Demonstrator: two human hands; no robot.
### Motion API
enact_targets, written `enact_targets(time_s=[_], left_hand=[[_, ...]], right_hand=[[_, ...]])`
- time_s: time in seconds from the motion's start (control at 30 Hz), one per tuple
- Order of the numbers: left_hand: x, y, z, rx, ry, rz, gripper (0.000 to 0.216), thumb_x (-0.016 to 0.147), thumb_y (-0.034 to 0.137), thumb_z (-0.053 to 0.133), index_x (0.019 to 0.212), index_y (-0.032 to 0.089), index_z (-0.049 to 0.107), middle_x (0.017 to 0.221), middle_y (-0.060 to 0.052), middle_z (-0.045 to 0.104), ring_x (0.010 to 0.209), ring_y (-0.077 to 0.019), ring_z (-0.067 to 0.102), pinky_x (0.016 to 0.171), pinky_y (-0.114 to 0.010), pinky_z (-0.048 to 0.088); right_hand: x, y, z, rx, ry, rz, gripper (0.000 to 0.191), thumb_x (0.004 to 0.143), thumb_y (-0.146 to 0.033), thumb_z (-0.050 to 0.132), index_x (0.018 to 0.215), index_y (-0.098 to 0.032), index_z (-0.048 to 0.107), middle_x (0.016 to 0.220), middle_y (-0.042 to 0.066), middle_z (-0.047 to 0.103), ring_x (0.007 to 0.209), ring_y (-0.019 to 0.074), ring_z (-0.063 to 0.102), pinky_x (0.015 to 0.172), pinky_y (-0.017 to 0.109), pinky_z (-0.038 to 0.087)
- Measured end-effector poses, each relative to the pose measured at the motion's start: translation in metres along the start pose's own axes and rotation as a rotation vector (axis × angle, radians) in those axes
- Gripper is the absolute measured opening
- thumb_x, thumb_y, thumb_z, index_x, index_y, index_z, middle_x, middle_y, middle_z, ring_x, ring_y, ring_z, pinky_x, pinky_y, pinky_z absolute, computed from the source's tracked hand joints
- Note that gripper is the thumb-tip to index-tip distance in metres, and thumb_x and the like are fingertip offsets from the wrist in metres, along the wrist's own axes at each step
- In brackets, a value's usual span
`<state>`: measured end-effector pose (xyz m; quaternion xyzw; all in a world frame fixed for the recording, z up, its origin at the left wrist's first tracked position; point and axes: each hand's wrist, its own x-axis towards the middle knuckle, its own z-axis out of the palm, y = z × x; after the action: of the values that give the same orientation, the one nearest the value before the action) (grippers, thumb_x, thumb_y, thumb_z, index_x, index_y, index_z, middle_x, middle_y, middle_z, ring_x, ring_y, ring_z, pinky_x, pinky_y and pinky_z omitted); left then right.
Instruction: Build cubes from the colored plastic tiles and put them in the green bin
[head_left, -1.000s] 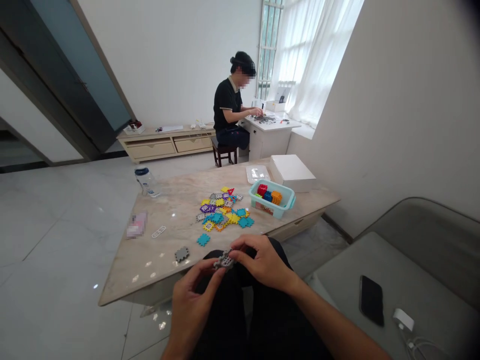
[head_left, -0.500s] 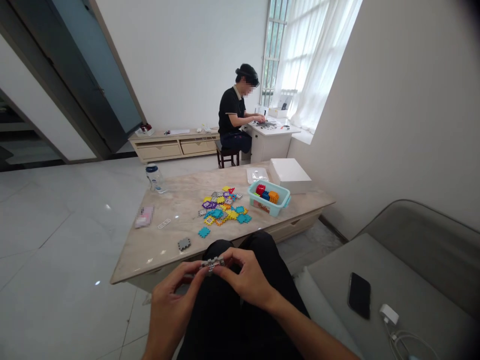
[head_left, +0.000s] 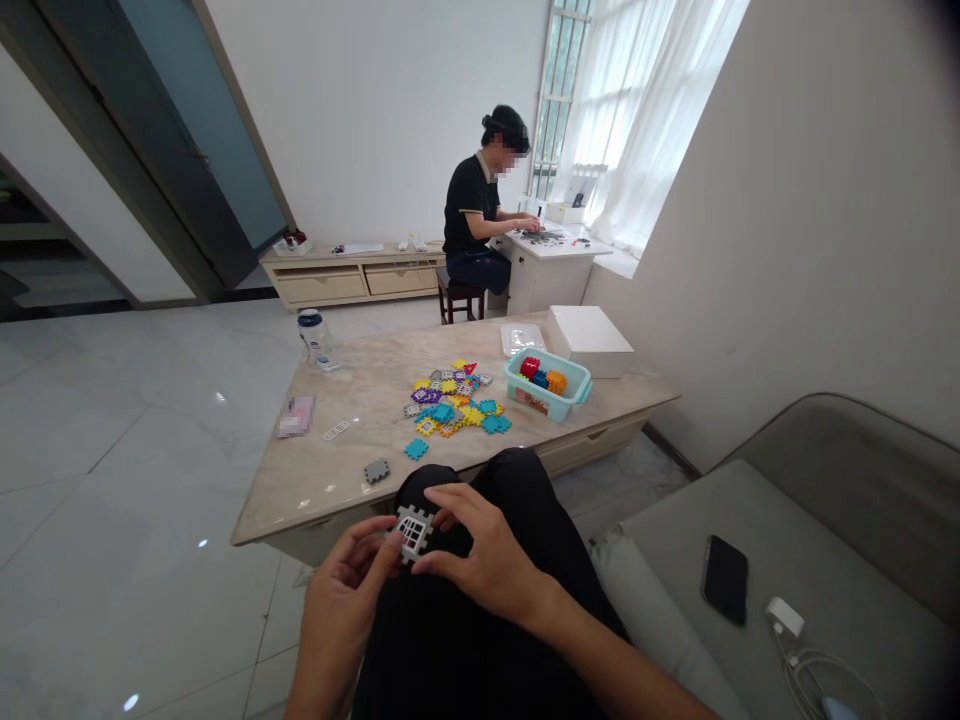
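A grey toothed building tile (head_left: pixel 417 541) with a white window lattice in its middle is held over my lap, its patterned face turned up toward me. My left hand (head_left: pixel 351 572) pinches its left edge between thumb and fingers. Around the tile's right side curves my right hand (head_left: pixel 484 545), index finger at the upper corner and thumb at the lower one. On the coffee table just beyond lie a plain grey tile (head_left: pixel 377 471), a turquoise tile (head_left: pixel 416 449) and a heap of colourful interlocking tiles (head_left: pixel 457 400).
A light-blue bin (head_left: pixel 551 402) with coloured pieces stands beside a white box (head_left: pixel 590 335) and a clear plastic lid (head_left: pixel 523 339). At the table's left are a water bottle (head_left: pixel 318 340), a pink packet (head_left: pixel 297 416) and a white lattice strip (head_left: pixel 337 430). A phone (head_left: pixel 725 579) lies on the sofa. A person (head_left: pixel 484 205) sits at a far desk.
The grey tile has turned from nearly edge-on to face up, showing its lattice. My right hand has opened wider around it, and the view has shifted slightly.
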<state>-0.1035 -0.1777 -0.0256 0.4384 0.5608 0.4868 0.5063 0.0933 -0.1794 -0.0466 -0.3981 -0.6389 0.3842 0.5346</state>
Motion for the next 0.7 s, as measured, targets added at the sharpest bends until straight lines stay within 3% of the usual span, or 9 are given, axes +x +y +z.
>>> enact_targets(time_s=[0.1, 0.17, 0.27, 0.43, 0.6, 0.7], left_hand=[[-0.004, -0.001, 0.011, 0.005, 0.024, 0.027, 0.081, 0.069, 0.058, 0.100, 0.132, 0.017, 0.072, 0.087, -0.005, 0.085, 0.081, -0.0230, 0.082, 0.076, -0.028, 0.067], [-0.005, -0.002, 0.022, 0.037, 0.010, 0.037, 0.076, 0.070, 0.060, 0.099, 0.130, 0.018, 0.076, 0.092, -0.007, 0.086, 0.085, -0.0255, 0.083, 0.079, -0.031, 0.068], [-0.003, -0.003, 0.036, 0.117, -0.048, 0.049, 0.059, 0.072, 0.063, 0.095, 0.109, 0.018, 0.085, 0.096, -0.011, 0.087, 0.088, -0.0293, 0.085, 0.079, -0.034, 0.070], [0.011, -0.011, 0.051, 0.290, -0.195, 0.095, 0.048, 0.077, 0.068, 0.090, 0.087, 0.021, 0.086, 0.085, -0.009, 0.085, 0.080, -0.0295, 0.083, 0.075, -0.032, 0.068], [0.025, -0.035, 0.066, 0.407, -0.165, 0.161, 0.044, 0.084, 0.066, 0.085, 0.086, 0.023, 0.085, 0.079, -0.005, 0.081, 0.072, -0.0241, 0.078, 0.066, -0.026, 0.063], [0.036, -0.054, 0.078, 0.480, -0.123, 0.251, 0.039, 0.088, 0.064, 0.083, 0.093, 0.025, 0.086, 0.083, -0.003, 0.082, 0.069, -0.0213, 0.076, 0.067, -0.026, 0.061]], right_hand=[[-0.001, 0.005, 0.001, 0.171, 0.037, 0.226, 0.061, 0.089, -0.048, 0.092, 0.141, -0.022, 0.075, 0.113, 0.007, 0.083, 0.099, 0.0238, 0.080, 0.092, 0.037, 0.065], [-0.001, 0.008, -0.004, 0.240, 0.048, 0.305, 0.048, 0.092, -0.047, 0.089, 0.131, -0.020, 0.080, 0.101, 0.006, 0.084, 0.093, 0.0230, 0.080, 0.088, 0.036, 0.063], [0.001, 0.011, -0.019, 0.254, 0.066, 0.329, 0.034, 0.093, -0.045, 0.087, 0.117, -0.020, 0.086, 0.096, 0.005, 0.084, 0.085, 0.0210, 0.077, 0.082, 0.033, 0.060], [0.003, 0.019, -0.044, 0.172, 0.013, 0.311, 0.019, 0.094, -0.033, 0.083, 0.111, -0.028, 0.090, 0.094, 0.002, 0.084, 0.085, 0.0210, 0.074, 0.079, 0.032, 0.057], [-0.001, 0.040, -0.059, 0.193, 0.119, 0.414, 0.025, 0.091, -0.033, 0.085, 0.115, -0.028, 0.087, 0.095, 0.003, 0.083, 0.090, 0.0239, 0.076, 0.085, 0.036, 0.058], [0.000, 0.056, -0.064, 0.166, 0.120, 0.445, 0.020, 0.093, -0.041, 0.084, 0.104, -0.025, 0.087, 0.093, 0.004, 0.083, 0.086, 0.0245, 0.074, 0.081, 0.037, 0.058]])
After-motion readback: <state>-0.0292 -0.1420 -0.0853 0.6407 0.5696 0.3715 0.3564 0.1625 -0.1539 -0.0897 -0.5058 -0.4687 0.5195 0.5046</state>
